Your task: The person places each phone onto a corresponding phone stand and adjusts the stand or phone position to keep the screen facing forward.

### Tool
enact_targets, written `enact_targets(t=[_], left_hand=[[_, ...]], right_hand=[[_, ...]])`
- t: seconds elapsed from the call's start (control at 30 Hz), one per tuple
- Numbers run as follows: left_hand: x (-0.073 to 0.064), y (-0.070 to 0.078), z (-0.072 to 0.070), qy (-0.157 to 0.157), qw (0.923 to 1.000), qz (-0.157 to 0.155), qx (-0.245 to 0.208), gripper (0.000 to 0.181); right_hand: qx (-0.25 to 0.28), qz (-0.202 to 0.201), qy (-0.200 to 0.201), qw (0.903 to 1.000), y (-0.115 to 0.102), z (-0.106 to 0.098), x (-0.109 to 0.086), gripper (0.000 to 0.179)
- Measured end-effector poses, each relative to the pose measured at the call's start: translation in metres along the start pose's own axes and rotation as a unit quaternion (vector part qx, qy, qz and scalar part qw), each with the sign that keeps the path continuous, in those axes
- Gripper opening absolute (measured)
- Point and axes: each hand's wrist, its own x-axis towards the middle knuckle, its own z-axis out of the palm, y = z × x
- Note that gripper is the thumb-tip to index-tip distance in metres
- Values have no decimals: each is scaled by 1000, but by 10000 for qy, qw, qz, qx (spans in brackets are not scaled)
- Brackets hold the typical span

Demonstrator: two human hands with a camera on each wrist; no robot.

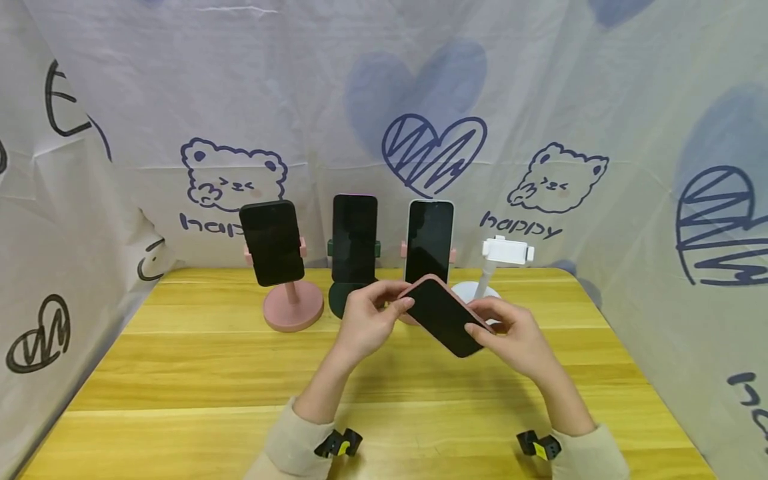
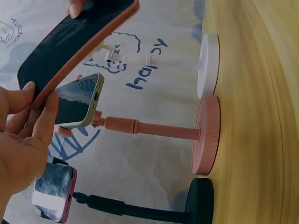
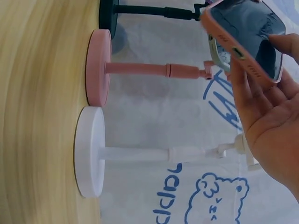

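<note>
Both hands hold a smartphone (image 1: 447, 317) in a pink case, tilted above the table with its dark screen up. My left hand (image 1: 373, 315) pinches its upper left end between thumb and fingers. At the lower right end my right hand (image 1: 510, 331) grips it, thumb on the screen edge and fingers behind. Just behind the right hand stands a white phone stand (image 1: 507, 252) with a bare clamp. Behind the held phone, a phone with a pale frame (image 1: 429, 237) sits in a pink stand, whose base (image 2: 205, 135) shows in the left wrist view.
Farther left, a phone (image 1: 355, 237) sits in a dark green stand (image 1: 337, 298). Leftmost, a black phone (image 1: 273, 243) leans in another pink stand (image 1: 293, 307). The stands line the back of the wooden table (image 1: 210, 387), before a printed cloth (image 1: 336, 80).
</note>
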Motion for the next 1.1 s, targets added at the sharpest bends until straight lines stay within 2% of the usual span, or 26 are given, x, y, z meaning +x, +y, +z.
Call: enact_targets(t=[0.1,0.3,0.43,0.57,0.8,1.1], left_hand=[[-2,3,5,44,9999,97,-33,19],[-3,6,14,-65,9995,282,-142,18],[-3,8,17,-104,9992,352,-159,19],[-1,10,19,-152,9984,524,-117,20],[6,14,22,-106,9961,766,-435,33],[31,20,37,255,9875,1407,-663,45]], right_hand=[[-150,52,-129,9998,-4,2,0,24],[-509,129,-307,9981,-11,6,0,25],[-609,167,-277,9976,-12,6,-1,22],[-632,35,-157,9979,-12,6,0,21],[-441,-315,378,9978,-16,2,4,24],[102,-164,1388,9901,-26,-23,22,25]])
